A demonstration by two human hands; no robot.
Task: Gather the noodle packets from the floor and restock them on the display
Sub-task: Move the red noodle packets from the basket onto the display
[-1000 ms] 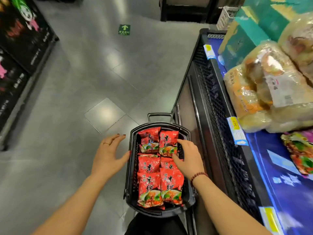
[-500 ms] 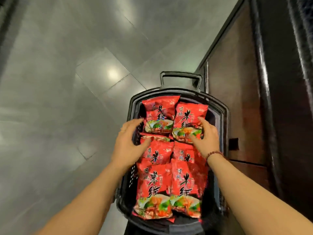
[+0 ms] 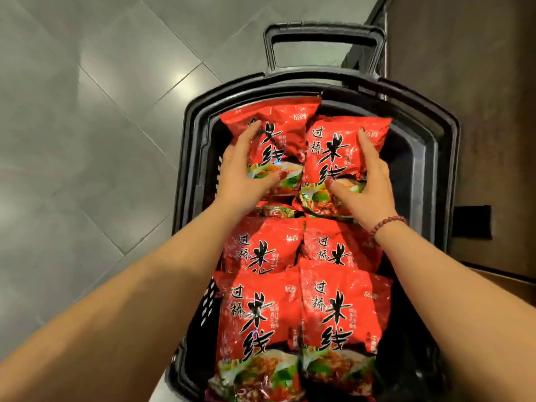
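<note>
Your left hand (image 3: 243, 175) and right hand (image 3: 365, 181) each close on one noodle packet at the far end of the basket (image 3: 446, 146). Your left fingers (image 3: 249, 137) lie spread over the left packet (image 3: 278, 126), and the thumb curls in under its printed picture. Your right fingers (image 3: 364, 140) run up the outer edge of the right packet (image 3: 333, 152), with the thumb pressing from below, so each packet is clamped between thumb and fingers. Taking one per hand likely lets you lift a pair at once. You start with the two beyond your fingertips' reach of nothing else, since they sit on top and free. The other packets (image 3: 261, 314) lie behind your wrists, toward you, stacked in overlapping rows.

Half a second ago your left hand sat lower, at the row beneath, and your right fingers only touched the packet's edge. Now both hands are wrapped on. A second ago the display shelf showed beside you. Now only its dark side panel (image 3: 478, 111) shows beyond your right fingers.
</note>
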